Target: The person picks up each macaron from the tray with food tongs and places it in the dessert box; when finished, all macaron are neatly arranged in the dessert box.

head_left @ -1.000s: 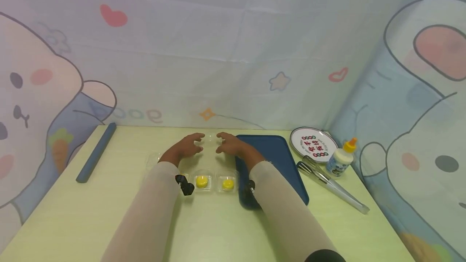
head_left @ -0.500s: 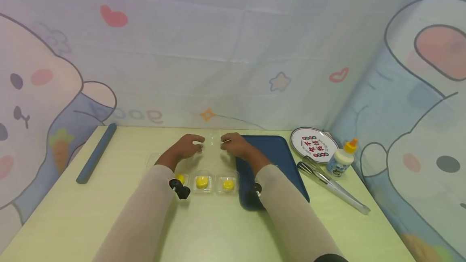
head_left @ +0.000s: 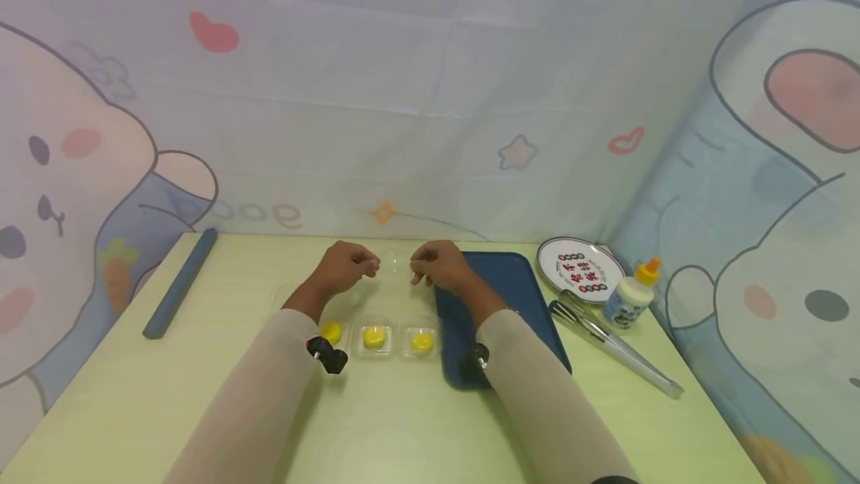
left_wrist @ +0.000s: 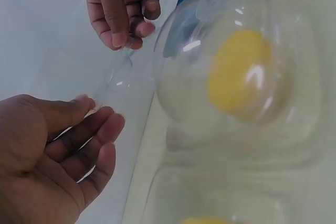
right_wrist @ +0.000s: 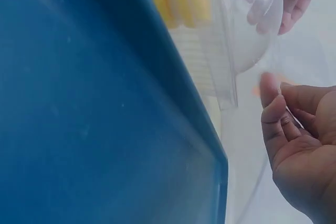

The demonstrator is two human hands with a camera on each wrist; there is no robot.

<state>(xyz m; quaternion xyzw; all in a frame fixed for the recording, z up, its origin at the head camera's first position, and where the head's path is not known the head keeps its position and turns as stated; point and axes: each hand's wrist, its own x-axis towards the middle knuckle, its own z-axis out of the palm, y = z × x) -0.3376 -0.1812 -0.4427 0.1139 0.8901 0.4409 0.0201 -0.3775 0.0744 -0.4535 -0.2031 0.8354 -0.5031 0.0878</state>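
Observation:
Between my hands is a thin clear plastic lid [left_wrist: 118, 80], its outline hard to make out in the head view. My left hand [head_left: 346, 267] pinches one edge between thumb and fingertips. The opposite edge is pinched by my right hand [head_left: 440, 266], whose thumb and index finger meet in the right wrist view. Nearer my body, clear plastic boxes stand in a row, each with a yellow round piece inside: a middle box [head_left: 373, 338], a right box [head_left: 422, 340] and a left one [head_left: 331, 333] partly behind my left forearm. A clear dome [left_wrist: 178, 61] shows close up in the left wrist view.
A blue tray [head_left: 510, 290] lies under my right forearm. To its right are a white plate [head_left: 579, 269] with red lettering, metal tongs [head_left: 625, 357] and a bottle [head_left: 628, 296] with an orange-yellow cap. A grey-blue bar [head_left: 180, 284] lies at the left; a printed cloth hangs behind.
My fingers have gone from spread to pinching the lid's two edges. The lid has shifted slightly towards me, and my left forearm has moved left, uncovering more of the left box.

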